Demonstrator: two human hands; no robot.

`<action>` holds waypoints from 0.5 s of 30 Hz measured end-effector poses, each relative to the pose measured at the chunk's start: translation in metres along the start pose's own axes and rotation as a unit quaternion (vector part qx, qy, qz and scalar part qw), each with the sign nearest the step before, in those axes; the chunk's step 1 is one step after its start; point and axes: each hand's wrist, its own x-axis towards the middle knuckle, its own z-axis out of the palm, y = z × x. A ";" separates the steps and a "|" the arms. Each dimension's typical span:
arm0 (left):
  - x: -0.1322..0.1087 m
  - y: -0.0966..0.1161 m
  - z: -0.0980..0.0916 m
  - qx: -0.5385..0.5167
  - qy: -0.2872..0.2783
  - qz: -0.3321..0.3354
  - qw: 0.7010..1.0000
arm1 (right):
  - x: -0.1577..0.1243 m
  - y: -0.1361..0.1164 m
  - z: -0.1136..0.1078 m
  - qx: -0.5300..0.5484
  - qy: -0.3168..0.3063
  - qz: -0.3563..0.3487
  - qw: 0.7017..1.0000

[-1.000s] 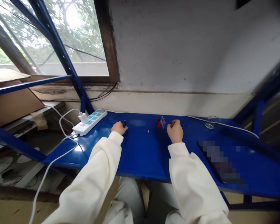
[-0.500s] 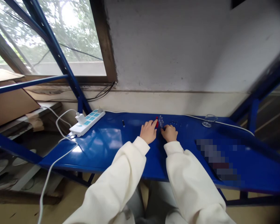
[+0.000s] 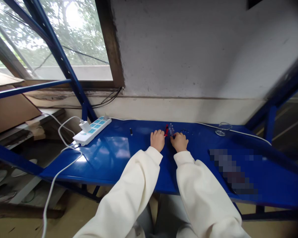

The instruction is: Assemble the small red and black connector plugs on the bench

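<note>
Both hands rest close together on the blue metal shelf [image 3: 129, 158]. My left hand [image 3: 157, 139] has its fingers curled at a small red piece [image 3: 166, 129]. My right hand [image 3: 179, 141] is curled just right of it, its fingers by a cluster of small clear vials [image 3: 171, 129]. What either hand grips is too small to make out. A small black piece [image 3: 131, 131] lies alone on the shelf to the left. Several tiny dark bits [image 3: 185, 130] lie just beyond my right hand.
A white power strip [image 3: 92, 130] with a plugged white cable sits at the shelf's back left. A clear glass dish [image 3: 222, 128] stands at the back right by a white wire. A blurred flat object [image 3: 232, 168] lies right. Blue frame posts flank the shelf.
My left hand left the black piece and came right to the red piece. My right hand drew left to the vials. In the last half second the left fingers curled in.
</note>
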 end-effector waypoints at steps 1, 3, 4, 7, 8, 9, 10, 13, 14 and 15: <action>0.000 -0.001 0.000 -0.012 0.006 -0.008 1.000 | 0.000 0.000 0.001 0.002 0.003 -0.001 1.000; -0.002 -0.003 0.000 -0.042 0.023 -0.024 0.999 | 0.000 0.000 0.002 0.006 0.007 -0.003 1.000; -0.003 -0.004 0.000 -0.060 0.034 -0.031 0.997 | 0.000 0.000 0.002 0.007 0.009 -0.002 1.000; -0.005 -0.008 -0.002 -0.123 0.078 -0.042 0.988 | 0.001 0.000 0.004 0.009 0.015 -0.001 1.000; -0.005 -0.009 -0.002 -0.143 0.094 -0.044 0.984 | 0.001 0.000 0.004 0.010 0.019 -0.001 1.000; -0.006 -0.010 -0.002 -0.162 0.108 -0.046 0.980 | 0.002 0.001 0.004 0.012 0.022 -0.001 1.000; -0.006 -0.010 -0.002 -0.177 0.119 -0.048 0.976 | 0.002 0.000 0.004 0.016 0.024 -0.002 1.000; -0.006 -0.012 0.000 -0.209 0.141 -0.047 0.966 | 0.002 -0.001 0.001 0.036 0.013 -0.010 0.999; -0.006 -0.012 0.000 -0.216 0.147 -0.045 0.964 | 0.001 -0.002 0.000 0.041 0.005 -0.020 0.999; -0.006 -0.012 0.001 -0.221 0.154 -0.042 0.962 | 0.000 -0.003 -0.001 0.043 -0.003 -0.034 0.998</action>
